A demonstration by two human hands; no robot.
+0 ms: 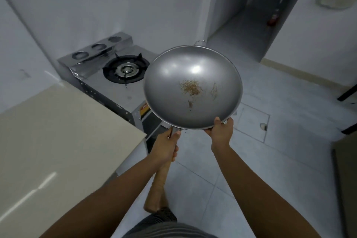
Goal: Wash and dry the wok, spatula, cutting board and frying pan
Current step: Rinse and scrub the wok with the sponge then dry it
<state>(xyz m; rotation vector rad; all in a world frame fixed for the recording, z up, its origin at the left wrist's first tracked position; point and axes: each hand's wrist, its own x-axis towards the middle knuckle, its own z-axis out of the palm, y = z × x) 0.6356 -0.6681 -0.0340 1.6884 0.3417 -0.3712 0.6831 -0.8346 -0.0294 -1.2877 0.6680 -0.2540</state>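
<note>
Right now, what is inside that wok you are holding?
The wok holds a patch of brown food residue near its middle, with smaller streaks beside it. The right hand covers part of the near rim.

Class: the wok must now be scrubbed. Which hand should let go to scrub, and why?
Probably the right hand: it only pinches the rim of the wok, near the brown residue, while the left hand grips the wooden handle and can carry it.

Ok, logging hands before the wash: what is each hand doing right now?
Left hand: grips the wok by its wooden handle.
Right hand: pinches the wok's near rim, thumb over the edge.
</note>
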